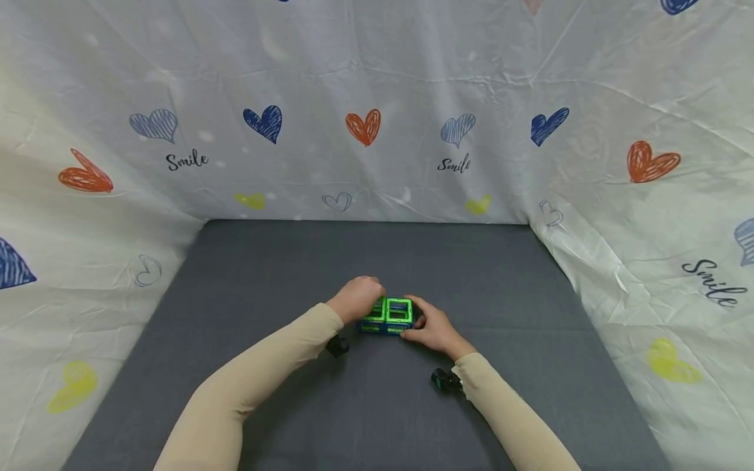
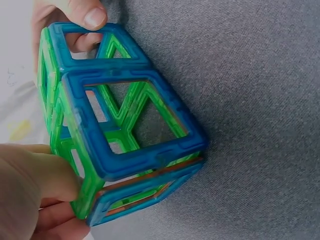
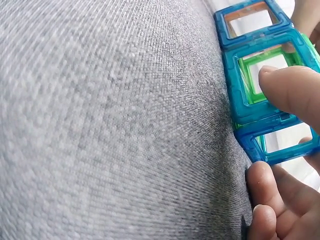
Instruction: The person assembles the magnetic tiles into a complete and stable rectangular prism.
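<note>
A box-like build of magnetic tiles (image 1: 398,320), two squares long, stands on the grey cloth. Its top squares are green and its near side is blue; tiles with slanted green bars (image 2: 134,107) show inside it in the left wrist view. At the left end, my left hand (image 1: 358,297) pinches a green edge, thumb and fingers on either side of the tile. My right hand (image 1: 436,327) holds the other end, the thumb (image 3: 287,85) lying over a blue square tile (image 3: 235,80) and the fingers curled round behind the end.
Dark grey cloth (image 1: 283,261) covers the table. White curtains with hearts (image 1: 400,78) rise at the back and both sides. Small black wrist cameras (image 1: 444,381) hang beneath both sleeves, close above the cloth.
</note>
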Action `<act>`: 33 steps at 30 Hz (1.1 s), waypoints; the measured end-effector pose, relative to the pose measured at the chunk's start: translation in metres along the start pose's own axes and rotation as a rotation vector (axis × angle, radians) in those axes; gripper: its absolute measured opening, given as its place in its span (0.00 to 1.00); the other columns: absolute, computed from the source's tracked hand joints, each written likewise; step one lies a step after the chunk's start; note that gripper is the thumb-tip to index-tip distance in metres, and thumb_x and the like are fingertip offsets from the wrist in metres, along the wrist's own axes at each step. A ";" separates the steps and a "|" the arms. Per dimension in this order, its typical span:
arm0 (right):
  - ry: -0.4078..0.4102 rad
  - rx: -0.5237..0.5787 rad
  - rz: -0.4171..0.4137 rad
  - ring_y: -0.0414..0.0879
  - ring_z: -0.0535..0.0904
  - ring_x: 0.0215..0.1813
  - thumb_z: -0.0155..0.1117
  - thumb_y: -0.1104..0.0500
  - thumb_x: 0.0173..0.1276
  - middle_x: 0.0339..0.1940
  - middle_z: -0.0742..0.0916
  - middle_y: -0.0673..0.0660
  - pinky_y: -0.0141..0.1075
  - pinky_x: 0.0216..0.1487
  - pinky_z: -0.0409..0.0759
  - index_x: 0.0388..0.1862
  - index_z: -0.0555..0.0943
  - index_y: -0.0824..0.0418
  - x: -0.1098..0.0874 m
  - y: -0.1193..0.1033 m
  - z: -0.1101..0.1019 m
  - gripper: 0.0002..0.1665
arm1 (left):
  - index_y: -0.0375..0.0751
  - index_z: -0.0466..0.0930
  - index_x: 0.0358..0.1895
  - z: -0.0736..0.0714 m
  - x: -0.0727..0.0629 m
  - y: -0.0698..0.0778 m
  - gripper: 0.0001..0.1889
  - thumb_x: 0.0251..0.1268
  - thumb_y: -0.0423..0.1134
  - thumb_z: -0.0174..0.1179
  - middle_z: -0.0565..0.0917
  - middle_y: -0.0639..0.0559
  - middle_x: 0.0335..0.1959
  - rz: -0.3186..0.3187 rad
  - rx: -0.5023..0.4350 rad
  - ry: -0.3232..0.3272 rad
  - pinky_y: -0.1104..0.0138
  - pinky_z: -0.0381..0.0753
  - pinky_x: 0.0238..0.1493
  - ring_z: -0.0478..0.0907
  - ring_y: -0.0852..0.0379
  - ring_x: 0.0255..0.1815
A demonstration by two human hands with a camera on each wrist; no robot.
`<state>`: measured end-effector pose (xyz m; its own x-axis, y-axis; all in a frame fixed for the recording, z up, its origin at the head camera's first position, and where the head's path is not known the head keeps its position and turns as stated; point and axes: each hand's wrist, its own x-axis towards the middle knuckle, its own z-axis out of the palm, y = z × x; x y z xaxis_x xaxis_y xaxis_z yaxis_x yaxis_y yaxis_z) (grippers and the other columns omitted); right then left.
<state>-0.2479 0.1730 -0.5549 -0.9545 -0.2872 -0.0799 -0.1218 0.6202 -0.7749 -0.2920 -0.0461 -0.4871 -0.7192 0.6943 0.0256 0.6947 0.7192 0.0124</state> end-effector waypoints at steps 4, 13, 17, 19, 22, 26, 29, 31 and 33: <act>0.000 0.008 -0.004 0.42 0.76 0.29 0.79 0.56 0.59 0.31 0.85 0.54 0.37 0.37 0.76 0.78 0.67 0.52 -0.001 0.000 0.000 0.49 | 0.41 0.91 0.44 0.000 0.001 0.000 0.08 0.67 0.29 0.66 0.90 0.48 0.39 0.017 0.012 -0.001 0.63 0.87 0.47 0.87 0.54 0.42; -0.012 0.013 -0.008 0.42 0.76 0.30 0.79 0.55 0.59 0.31 0.85 0.54 0.36 0.37 0.76 0.78 0.67 0.53 0.001 0.003 0.001 0.49 | 0.41 0.84 0.36 -0.006 -0.007 0.004 0.04 0.61 0.28 0.65 0.84 0.49 0.32 0.028 -0.238 -0.005 0.67 0.79 0.33 0.75 0.57 0.28; -0.008 0.021 -0.015 0.42 0.76 0.30 0.79 0.55 0.59 0.32 0.85 0.54 0.37 0.38 0.76 0.78 0.67 0.53 0.002 0.003 0.000 0.49 | 0.45 0.78 0.29 -0.007 -0.011 0.005 0.09 0.57 0.27 0.67 0.78 0.54 0.26 0.039 -0.376 -0.083 0.70 0.68 0.28 0.66 0.61 0.24; -0.009 0.016 -0.019 0.42 0.76 0.31 0.79 0.55 0.58 0.32 0.85 0.54 0.37 0.38 0.76 0.78 0.67 0.53 0.002 0.004 0.000 0.49 | 0.45 0.77 0.28 -0.008 -0.012 0.005 0.10 0.56 0.27 0.67 0.77 0.55 0.25 0.036 -0.390 -0.103 0.70 0.66 0.28 0.65 0.61 0.23; -0.013 0.004 -0.020 0.41 0.76 0.31 0.79 0.55 0.59 0.32 0.85 0.54 0.37 0.38 0.76 0.78 0.67 0.53 0.003 0.004 -0.001 0.49 | 0.46 0.77 0.27 -0.007 -0.012 0.005 0.11 0.56 0.27 0.68 0.76 0.56 0.25 0.029 -0.390 -0.121 0.71 0.66 0.28 0.64 0.61 0.24; -0.012 0.008 -0.016 0.41 0.76 0.30 0.79 0.55 0.59 0.31 0.85 0.54 0.37 0.38 0.76 0.78 0.67 0.53 0.002 0.003 -0.001 0.49 | 0.45 0.78 0.27 -0.006 -0.012 0.005 0.11 0.56 0.26 0.68 0.76 0.56 0.25 0.035 -0.398 -0.140 0.71 0.67 0.29 0.65 0.61 0.24; -0.008 0.009 -0.018 0.42 0.75 0.30 0.79 0.55 0.59 0.31 0.84 0.53 0.36 0.38 0.75 0.77 0.68 0.53 0.001 0.003 -0.001 0.49 | 0.44 0.79 0.27 -0.006 -0.011 0.005 0.10 0.55 0.25 0.67 0.77 0.55 0.25 0.037 -0.413 -0.134 0.71 0.68 0.29 0.66 0.61 0.24; -0.005 0.008 -0.017 0.42 0.75 0.30 0.79 0.56 0.59 0.31 0.84 0.53 0.36 0.38 0.75 0.77 0.68 0.53 0.001 0.002 -0.001 0.49 | 0.44 0.80 0.27 -0.007 -0.011 0.004 0.10 0.54 0.24 0.67 0.78 0.55 0.26 0.038 -0.419 -0.129 0.71 0.70 0.29 0.67 0.61 0.24; -0.002 0.005 -0.015 0.41 0.75 0.30 0.79 0.56 0.59 0.30 0.84 0.53 0.36 0.38 0.75 0.77 0.68 0.53 0.001 0.003 0.000 0.49 | 0.44 0.81 0.27 -0.007 -0.011 0.004 0.09 0.54 0.24 0.68 0.81 0.54 0.27 0.041 -0.423 -0.125 0.70 0.73 0.30 0.69 0.61 0.25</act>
<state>-0.2490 0.1747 -0.5566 -0.9520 -0.2980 -0.0698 -0.1344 0.6120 -0.7793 -0.2813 -0.0509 -0.4805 -0.6686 0.7387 -0.0861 0.6469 0.6347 0.4226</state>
